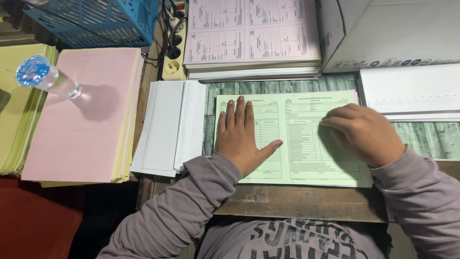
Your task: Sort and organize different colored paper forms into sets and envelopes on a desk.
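A pale green printed form [299,120] lies on top of a thin stack on the wooden desk in front of me. My left hand [242,136] rests flat on its left half, fingers together and thumb spread. My right hand [364,134] is curled with fingertips touching the form's right half; whether it pinches the sheet is hidden. Both arms wear grey sleeves.
A stack of pink printed forms [251,36] lies behind the green one. White sheets [167,127] sit to the left, then a pink paper pile [81,115] with a water bottle [45,74]. A cardboard box [397,31], blue basket [96,19] and power strip [175,45] stand behind.
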